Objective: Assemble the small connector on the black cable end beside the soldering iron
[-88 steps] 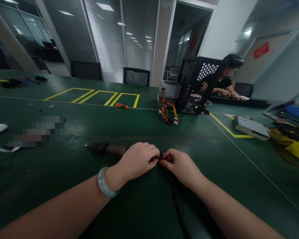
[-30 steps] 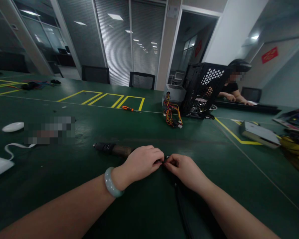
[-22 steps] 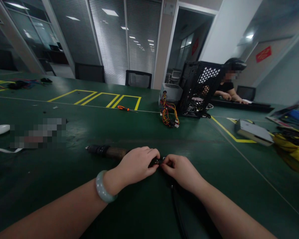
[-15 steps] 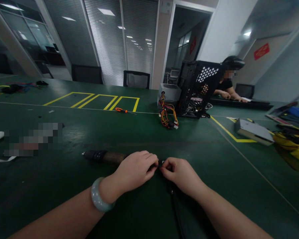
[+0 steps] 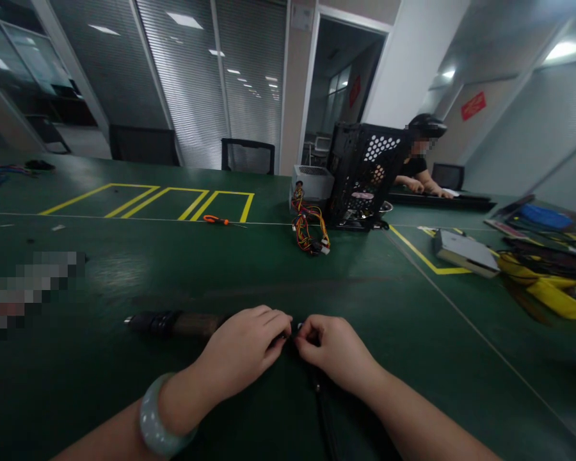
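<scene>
A dark, pen-shaped electric screwdriver lies lengthwise on the green tabletop, its metal tip pointing left. My left hand, with a pale bracelet on the wrist, is closed over its rear part and hides that section. At the tool's back end my right hand pinches thumb and forefinger together on a small piece that looks like a cable plug, mostly covered by the fingers. From beneath this hand a black cable runs down toward the near edge. Only a small gap separates the two hands.
An orange-handled screwdriver lies beyond the hands. Farther back stand a grey power supply with bundled wires and a black computer case. To the right are a silver drive-like box and a yellow bag. A co-worker sits behind.
The view has turned a little to the right, so the scene sits farther left. Both hands keep the same hold at the tool's back end.
</scene>
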Tool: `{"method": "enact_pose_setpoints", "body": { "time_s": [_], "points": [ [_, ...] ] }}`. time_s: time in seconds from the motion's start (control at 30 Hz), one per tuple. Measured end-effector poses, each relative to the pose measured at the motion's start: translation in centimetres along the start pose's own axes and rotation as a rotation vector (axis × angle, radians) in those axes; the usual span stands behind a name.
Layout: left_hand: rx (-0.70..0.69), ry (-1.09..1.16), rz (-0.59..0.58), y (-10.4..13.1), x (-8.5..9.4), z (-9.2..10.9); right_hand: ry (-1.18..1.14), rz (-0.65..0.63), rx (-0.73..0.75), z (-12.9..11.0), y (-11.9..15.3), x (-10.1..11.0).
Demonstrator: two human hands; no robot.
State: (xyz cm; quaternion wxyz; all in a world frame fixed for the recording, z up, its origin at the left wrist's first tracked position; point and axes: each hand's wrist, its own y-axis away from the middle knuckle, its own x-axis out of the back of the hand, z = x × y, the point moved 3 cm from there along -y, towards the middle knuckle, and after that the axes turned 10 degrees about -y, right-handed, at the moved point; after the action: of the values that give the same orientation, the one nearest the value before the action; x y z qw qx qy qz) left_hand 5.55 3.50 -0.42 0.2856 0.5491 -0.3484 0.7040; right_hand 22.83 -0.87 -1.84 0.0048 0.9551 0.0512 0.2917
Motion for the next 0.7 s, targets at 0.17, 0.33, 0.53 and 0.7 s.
{"method": "enact_pose_setpoints", "body": {
  "time_s": [0.17,0.33,0.53,0.7],
  "points": [
    [-0.005,0.0,0.035,0.03,0.07,0.05,0.016,0.011,0.037,0.03,0.11,0.07],
    [0.024,-0.003,0.059,0.13,-0.04,-0.03,0.026,0.01,0.038,-0.08,0.12,0.12],
    [-0.01,-0.005,0.056,0.21,0.11,0.14,0.045,-0.001,0.021,-0.33,0.16,0.24],
    [0.027,-0.019,0.074,0.29,0.02,0.02,0.034,-0.012,0.046,-0.38,0.31,0.5]
  ]
}}
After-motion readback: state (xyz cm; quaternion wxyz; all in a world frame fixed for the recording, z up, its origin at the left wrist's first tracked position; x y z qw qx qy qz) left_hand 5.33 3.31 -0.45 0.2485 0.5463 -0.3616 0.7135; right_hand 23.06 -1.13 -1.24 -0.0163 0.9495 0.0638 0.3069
